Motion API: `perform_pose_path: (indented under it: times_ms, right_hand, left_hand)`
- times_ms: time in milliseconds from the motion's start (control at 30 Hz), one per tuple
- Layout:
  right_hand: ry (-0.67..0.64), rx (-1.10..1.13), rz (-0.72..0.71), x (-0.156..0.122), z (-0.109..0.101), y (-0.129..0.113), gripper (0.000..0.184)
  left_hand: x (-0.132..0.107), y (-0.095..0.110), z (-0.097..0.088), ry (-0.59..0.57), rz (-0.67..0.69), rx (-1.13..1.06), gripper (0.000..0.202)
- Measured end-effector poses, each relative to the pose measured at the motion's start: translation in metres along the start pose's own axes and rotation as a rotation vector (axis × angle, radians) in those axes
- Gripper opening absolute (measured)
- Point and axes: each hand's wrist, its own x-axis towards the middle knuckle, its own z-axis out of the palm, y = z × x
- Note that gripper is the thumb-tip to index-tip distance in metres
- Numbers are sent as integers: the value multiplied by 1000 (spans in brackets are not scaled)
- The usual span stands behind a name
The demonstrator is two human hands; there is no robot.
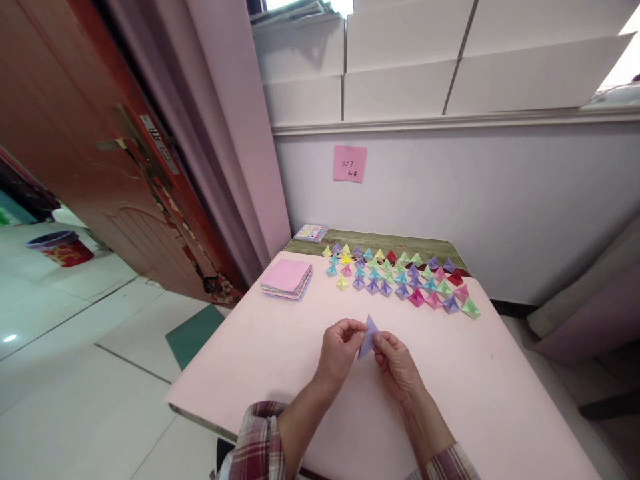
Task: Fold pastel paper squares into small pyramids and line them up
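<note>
A folded piece of purple origami paper point(369, 337) is held up over the pink-covered table point(280, 353), one point upward. My left hand point(341, 347) pinches its left edge between thumb and fingers. On the opposite edge, the thumb and fingers of my right hand point(397, 363) are closed on the same paper. Beyond my hands stand several rows of small folded paper pieces point(416, 297) in purple, green, blue, yellow, pink and red. To the left lies a stack of square coloured paper point(287, 275), pink on top.
A small printed packet point(311, 233) lies at the table's back left corner. The wall behind carries a pink note point(350, 164) with handwriting. A wooden door point(100, 133) and a purple curtain point(230, 120) are on the left, with a red bin point(63, 249) on the floor.
</note>
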Motion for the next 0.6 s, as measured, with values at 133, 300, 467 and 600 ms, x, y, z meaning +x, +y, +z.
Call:
perform_pose_path:
  times_ms: [133, 300, 467, 600]
  right_hand:
    - [38, 55, 53, 0, 1, -1, 32]
    - [34, 33, 52, 0, 2, 0, 32]
    - [45, 30, 43, 1, 0, 3, 31]
    - [44, 18, 21, 0, 1, 3, 29]
  left_hand:
    - [1, 0, -2, 38, 19, 0, 10]
    - [2, 0, -2, 26, 3, -16, 12]
    - [3, -1, -2, 14, -22, -29, 13]
    - [2, -4, -4, -33, -54, 32, 17]
